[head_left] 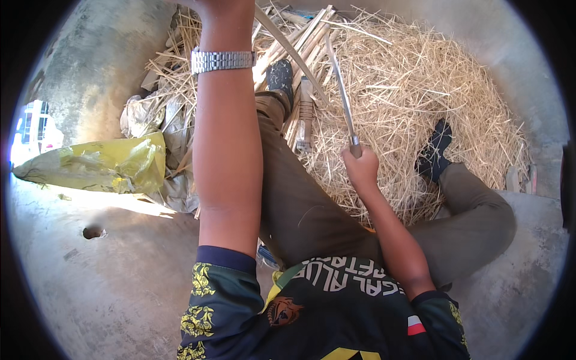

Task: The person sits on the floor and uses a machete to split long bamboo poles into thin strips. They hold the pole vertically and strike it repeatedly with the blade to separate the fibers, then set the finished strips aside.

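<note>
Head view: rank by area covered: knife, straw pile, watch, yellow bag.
1. Straw pile
2. Yellow bag
3. Knife and watch, unranked: the blade is long but thin, and the watch looks nearer the camera.

1. Rough workshop-type spot, floor-level; exact kind unclear
2. Bare, stained grey concrete floor [108, 270] with small round hole [93, 231]
3. Big heap of pale shavings [420, 78], long split strips [315, 25] beside it
4. Handheld knife [346, 99] over the heap
5. Yellow plastic sack [114, 165] at left side

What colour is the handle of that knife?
The knife handle is brown, showing best in the head view.
</note>
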### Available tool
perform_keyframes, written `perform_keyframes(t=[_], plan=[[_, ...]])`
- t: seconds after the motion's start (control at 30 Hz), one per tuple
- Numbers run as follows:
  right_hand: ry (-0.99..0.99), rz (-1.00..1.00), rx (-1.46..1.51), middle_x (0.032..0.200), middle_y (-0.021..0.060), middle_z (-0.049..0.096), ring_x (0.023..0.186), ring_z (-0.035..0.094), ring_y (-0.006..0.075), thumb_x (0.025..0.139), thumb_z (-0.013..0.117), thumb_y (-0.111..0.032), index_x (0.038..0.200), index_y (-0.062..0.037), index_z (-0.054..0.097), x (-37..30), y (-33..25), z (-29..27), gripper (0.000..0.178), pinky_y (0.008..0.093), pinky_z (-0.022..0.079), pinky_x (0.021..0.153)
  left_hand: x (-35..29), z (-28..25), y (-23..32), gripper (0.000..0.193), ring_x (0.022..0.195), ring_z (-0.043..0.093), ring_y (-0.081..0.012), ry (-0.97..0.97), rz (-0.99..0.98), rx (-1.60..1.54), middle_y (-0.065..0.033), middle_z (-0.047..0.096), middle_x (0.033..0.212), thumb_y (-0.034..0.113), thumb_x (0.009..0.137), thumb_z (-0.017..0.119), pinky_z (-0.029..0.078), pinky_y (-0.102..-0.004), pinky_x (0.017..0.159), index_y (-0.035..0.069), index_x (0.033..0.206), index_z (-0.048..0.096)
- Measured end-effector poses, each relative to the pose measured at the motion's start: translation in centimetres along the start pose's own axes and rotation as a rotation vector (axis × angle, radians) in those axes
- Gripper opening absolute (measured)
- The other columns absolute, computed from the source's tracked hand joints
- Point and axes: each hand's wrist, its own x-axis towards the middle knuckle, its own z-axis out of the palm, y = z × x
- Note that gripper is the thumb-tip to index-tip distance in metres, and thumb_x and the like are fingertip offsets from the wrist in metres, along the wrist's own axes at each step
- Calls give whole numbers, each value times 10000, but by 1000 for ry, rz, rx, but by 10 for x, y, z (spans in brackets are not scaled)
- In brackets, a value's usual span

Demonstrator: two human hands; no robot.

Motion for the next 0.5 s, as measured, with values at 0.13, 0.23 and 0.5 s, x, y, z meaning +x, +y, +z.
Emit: perform_keyframes(t=[0.13, 0.23, 0.5], plan=[[37, -180, 203, 609, 65, 586, 549, 531, 182, 853, 703, -282, 745, 0, 614, -1, -10, 0, 315, 387, 449, 581, 1, 0, 7, 327, 528, 378, -34, 25, 72, 70, 60, 461, 654, 321, 1104, 484, 299, -233, 467, 57, 944, 593], [28, -10, -30, 670, 118, 651, 600, 620, 244, 868, 687, -280, 795, 13, 657, 10, 47, 3, 304, 411, 476, 615, 3, 14, -8, 323, 524, 380, -33, 66, 104, 102, 59, 459, 648, 316, 1105, 483, 296, -231, 462, 53, 954, 593], [-266, 450, -29, 701, 164, 641, 597, 628, 267, 842, 692, -214, 904, 48, 658, 29, 90, 7, 271, 414, 491, 573, 6, 0, 9, 302, 494, 378, -22, 19, -27, -25, 72, 449, 636, 318, 1096, 508, 273, -211, 419, 62, 954, 582]])
